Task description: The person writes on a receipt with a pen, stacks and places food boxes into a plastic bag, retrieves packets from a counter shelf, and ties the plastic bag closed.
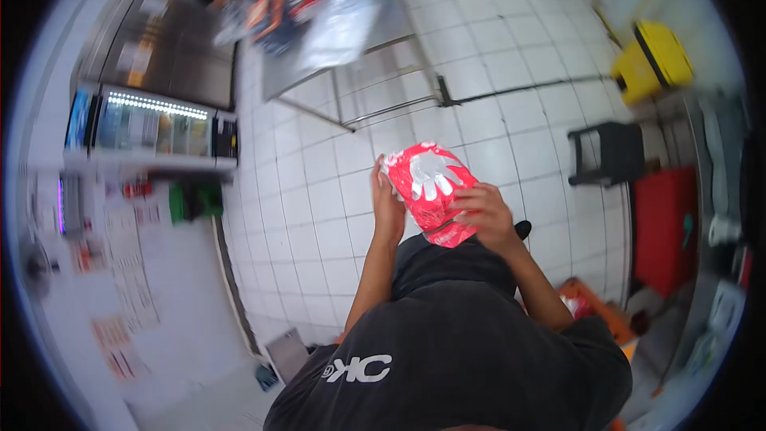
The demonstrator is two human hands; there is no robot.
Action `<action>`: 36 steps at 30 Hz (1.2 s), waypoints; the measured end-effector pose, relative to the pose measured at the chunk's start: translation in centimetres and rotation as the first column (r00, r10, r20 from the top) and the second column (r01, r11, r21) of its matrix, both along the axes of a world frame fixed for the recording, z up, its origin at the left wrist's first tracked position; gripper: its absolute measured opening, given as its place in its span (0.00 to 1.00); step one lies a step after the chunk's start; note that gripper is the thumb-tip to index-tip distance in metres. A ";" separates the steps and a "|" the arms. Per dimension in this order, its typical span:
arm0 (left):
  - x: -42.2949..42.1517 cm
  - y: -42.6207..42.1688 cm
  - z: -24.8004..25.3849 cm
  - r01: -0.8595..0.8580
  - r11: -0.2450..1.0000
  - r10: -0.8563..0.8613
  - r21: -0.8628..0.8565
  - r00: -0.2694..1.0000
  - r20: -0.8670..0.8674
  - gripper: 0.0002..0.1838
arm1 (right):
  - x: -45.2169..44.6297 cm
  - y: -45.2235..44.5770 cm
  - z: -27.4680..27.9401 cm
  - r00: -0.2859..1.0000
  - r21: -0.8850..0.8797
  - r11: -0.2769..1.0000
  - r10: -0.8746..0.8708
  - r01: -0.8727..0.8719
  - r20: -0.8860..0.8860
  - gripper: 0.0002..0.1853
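Nearest, the person is wearing a charcoal-black T-shirt (455,359) with white lettering, and just beyond it a glossy pink plastic packet (429,191) printed with a white hand shape is hanging in the air above the white tiled floor (303,191). The left hand (388,211) is holding the packet's left edge, its grip closed there; the right hand (490,217) is lying over the packet's right side, though whether its grip is pinching the film, I cannot tell. Handling this well is calling for a steady left hand on the edge and light right fingertips, since thin film is likely to be slipping or tearing under sharp pulling. Farther out, a black plastic stool (610,153) is standing at the right, and a steel worktop (279,86) is carrying plastic bags (343,28).
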State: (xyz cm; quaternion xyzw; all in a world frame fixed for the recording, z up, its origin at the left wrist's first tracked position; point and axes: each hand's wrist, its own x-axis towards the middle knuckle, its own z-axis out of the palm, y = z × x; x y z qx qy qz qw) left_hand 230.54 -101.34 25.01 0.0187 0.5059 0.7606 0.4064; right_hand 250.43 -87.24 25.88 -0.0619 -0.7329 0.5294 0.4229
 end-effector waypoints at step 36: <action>-56.8 -18.6 5.1 -0.498 0.641 0.416 0.585 0.865 0.281 0.32 | -78.0 -13.9 5.7 0.852 0.594 0.666 0.520 -0.451 0.062 0.09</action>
